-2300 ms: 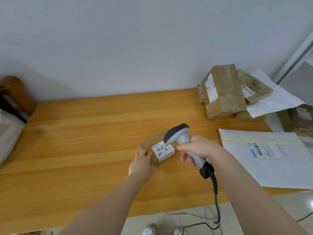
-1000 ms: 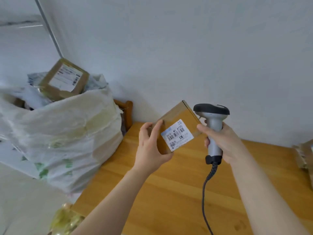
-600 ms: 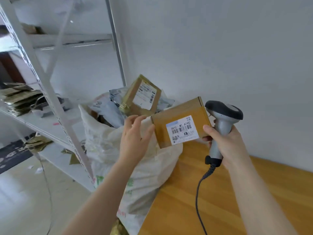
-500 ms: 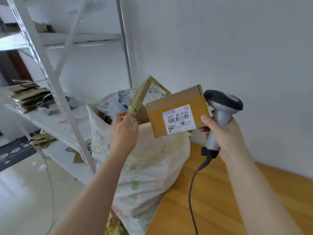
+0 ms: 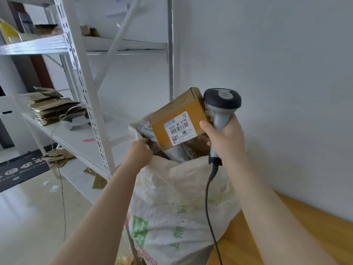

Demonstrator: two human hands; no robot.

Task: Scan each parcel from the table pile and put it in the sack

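Over the open mouth of the white woven sack (image 5: 181, 197) a small brown cardboard parcel (image 5: 176, 111) with a white barcode label is held tilted. My right hand (image 5: 227, 140) grips the grey barcode scanner (image 5: 221, 100) by its handle, and its thumb and fingertips also pinch the parcel's right end. My left hand (image 5: 140, 152) is curled over the sack's near left rim. Several other parcels (image 5: 177, 153) show inside the sack under the held one.
The sack stands against the left end of the wooden table (image 5: 286, 236), close to the white wall. A white metal shelf rack (image 5: 82, 73) is just left of it, carrying a stack of flattened packets (image 5: 51, 108). The scanner cable (image 5: 208, 197) hangs down over the sack.
The parcel went from the table up to the sack and passed from my left hand to my right hand. My left hand let go of it and took the sack's rim.
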